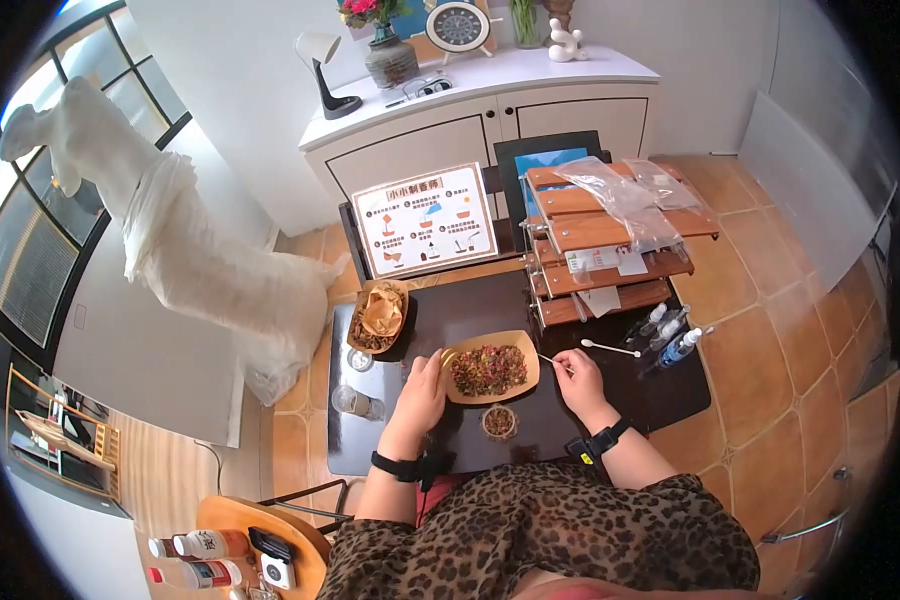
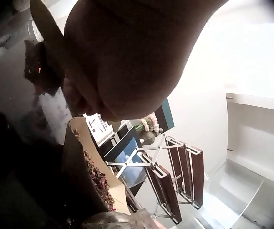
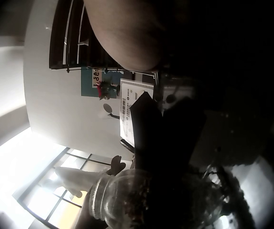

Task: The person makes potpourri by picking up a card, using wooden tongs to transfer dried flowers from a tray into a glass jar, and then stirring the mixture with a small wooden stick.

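Observation:
A tan paper tray filled with dried petals and herbs sits at the table's middle. At its left end is my left hand, fingers curled round a flat wooden-looking stick; the stick's rounded end shows in the left wrist view. My right hand pinches a thin pale stick at the tray's right rim; its tip is too small to make out. An open glass jar with dried bits stands just in front of the tray, and shows large in the right wrist view.
Another paper tray with crumpled paper stands at the back left, near a glass jar and a small clear dish. To the right lie a white spoon and several small bottles. A wooden rack rises behind.

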The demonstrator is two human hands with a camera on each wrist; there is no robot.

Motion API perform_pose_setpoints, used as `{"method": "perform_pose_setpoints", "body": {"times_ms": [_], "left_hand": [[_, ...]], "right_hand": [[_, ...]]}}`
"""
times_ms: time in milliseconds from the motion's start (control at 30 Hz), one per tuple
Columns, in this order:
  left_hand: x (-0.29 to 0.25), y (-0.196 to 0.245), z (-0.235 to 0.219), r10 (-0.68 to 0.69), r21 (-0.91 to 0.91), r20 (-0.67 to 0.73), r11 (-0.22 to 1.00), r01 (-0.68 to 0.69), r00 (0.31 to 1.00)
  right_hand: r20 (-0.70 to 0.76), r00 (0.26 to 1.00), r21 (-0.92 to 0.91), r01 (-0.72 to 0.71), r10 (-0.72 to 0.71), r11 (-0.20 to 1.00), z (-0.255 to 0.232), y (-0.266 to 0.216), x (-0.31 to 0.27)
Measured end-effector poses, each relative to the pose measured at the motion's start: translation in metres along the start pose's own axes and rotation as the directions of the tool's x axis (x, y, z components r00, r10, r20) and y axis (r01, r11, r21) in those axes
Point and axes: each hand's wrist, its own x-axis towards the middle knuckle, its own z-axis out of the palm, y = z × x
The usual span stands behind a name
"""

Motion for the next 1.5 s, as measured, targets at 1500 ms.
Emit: {"method": "perform_pose_setpoints", "body": {"times_ms": [1500], "left_hand": [[0.002, 0.025, -0.022, 0.072, 0.140, 0.006, 0.987, -0.073, 0.997]], "right_hand": [[0.014, 1.000, 0.044, -0.005, 0.004, 0.999, 0.000, 0.004, 0.001]]}}
